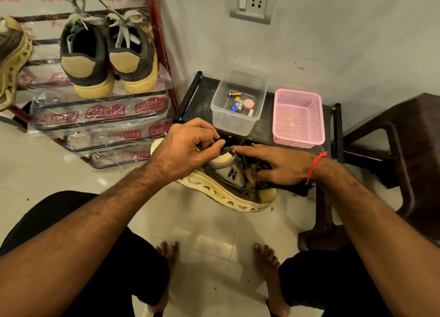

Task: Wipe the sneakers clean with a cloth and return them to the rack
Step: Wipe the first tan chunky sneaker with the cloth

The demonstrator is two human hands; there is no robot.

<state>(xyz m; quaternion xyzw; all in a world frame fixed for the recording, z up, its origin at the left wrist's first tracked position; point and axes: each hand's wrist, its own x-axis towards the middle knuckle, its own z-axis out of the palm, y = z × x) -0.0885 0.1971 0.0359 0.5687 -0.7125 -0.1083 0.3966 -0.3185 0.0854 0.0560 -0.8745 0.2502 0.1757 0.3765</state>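
Sneaker [228, 185] with the cream lattice sole and an N on its side sat tilted between the person's hands, toe toward the right hand, its far side against the low black stand [266, 130]. Left hand [188, 150] came in over the heel end, fingers curled, pinching something dark at the collar; what exactly, I couldn't tell. Right hand [278, 166] lay on the laces, index finger stretched straight toward the left hand, the others loosely spread and pressing down; a red thread [314, 166] circled that wrist.

On the stand's top, beyond the sneaker, stood a clear plastic tub [238, 116] holding batteries and small bits, and just beside it a pink mesh basket [298, 119]. Left of the sneaker leaned the rack [102, 116], its bars wrapped in printed plastic, a dark pair with tan soles [109, 54] on the upper tier, heels outward, and another lattice-soled shoe [12, 61] at the far left edge. Pale glossy floor tiles [214, 233] lay under the sneaker, bare feet planted below it. A brown plastic chair [392, 150] stood right of the stand, and a switch-and-socket plate [253, 2] sat on the grey wall above.
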